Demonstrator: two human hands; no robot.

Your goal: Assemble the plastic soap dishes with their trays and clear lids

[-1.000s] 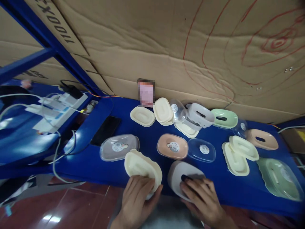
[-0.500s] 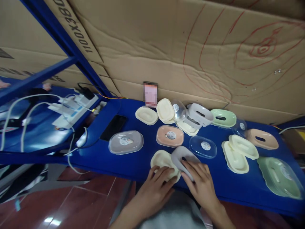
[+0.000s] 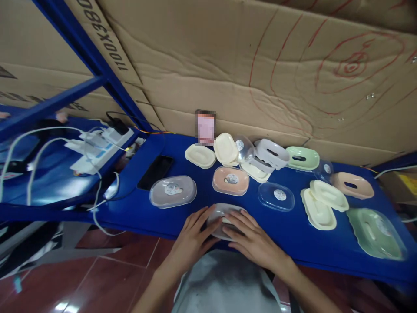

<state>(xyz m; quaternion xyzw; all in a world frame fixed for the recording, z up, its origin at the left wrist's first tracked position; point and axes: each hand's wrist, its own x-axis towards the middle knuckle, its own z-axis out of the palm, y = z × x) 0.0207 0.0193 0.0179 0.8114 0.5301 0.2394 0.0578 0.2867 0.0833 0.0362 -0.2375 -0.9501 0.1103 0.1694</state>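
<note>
At the table's front edge a grey oval dish (image 3: 216,214) lies over a cream dish, of which only a little shows through the slot. My left hand (image 3: 197,228) grips its left side, thumb on top. My right hand (image 3: 246,230) has its fingers spread over the right part of the dish, holding it. Just beyond sit a pink dish with a clear lid (image 3: 230,180), a lidded grey dish (image 3: 173,191) and a loose clear lid (image 3: 276,196).
Cream dishes (image 3: 200,155), grey slotted dishes (image 3: 273,153) and a green one (image 3: 302,158) line the back. Cream pieces (image 3: 318,209), a pink dish (image 3: 353,184) and a lidded green dish (image 3: 374,232) stand right. A black phone (image 3: 155,172) and power strips (image 3: 102,150) lie left.
The grey dish has moved left onto the cream dish, which it now mostly covers. My right hand has moved left with it, and my left hand has shifted to the grey dish's left side.
</note>
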